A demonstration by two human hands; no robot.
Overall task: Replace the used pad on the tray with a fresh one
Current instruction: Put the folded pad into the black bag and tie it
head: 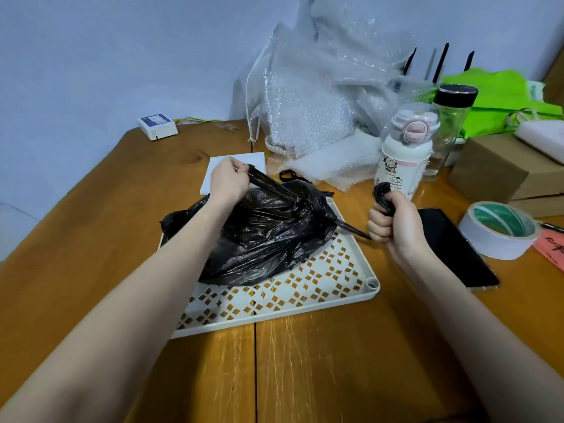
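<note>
Seen from above, two bare forearms reach over a wooden worktop [91, 227] toward a white tray [305, 288] whose floor is cut through with a diamond pattern. A bulging black plastic bag [262, 236] lies on the far half of the tray, covering it and spilling over the left rim. The left hand [227, 181] is closed, its grip pinching one stretched handle strip of the bag and drawing it up and back toward the far left. The right hand [389, 221] is a tight fist just beside the tray's right edge, its grip pressed together around the other twisted strip, with a bunch of black plastic poking out above the thumb. The two strips meet at a knot on top of the bag, between the hands. Whatever the bag holds cannot be seen. Behind the left hand, a flat white square pad [241, 163] lies on the worktop, just beyond the tray's far edge and partly hidden by the hand. To the right of the tray lie a dark phone [457, 248], face up, and a roll of white tape [500, 228]. Farther back stand a white and pink drink bottle [403, 154], a clear bottle with a black cap [451, 117], a heap of bubble wrap [320, 102], a cardboard box [494, 172] and something bright green [503, 90]. A small white device [157, 126] sits near the wall at the far left.
</note>
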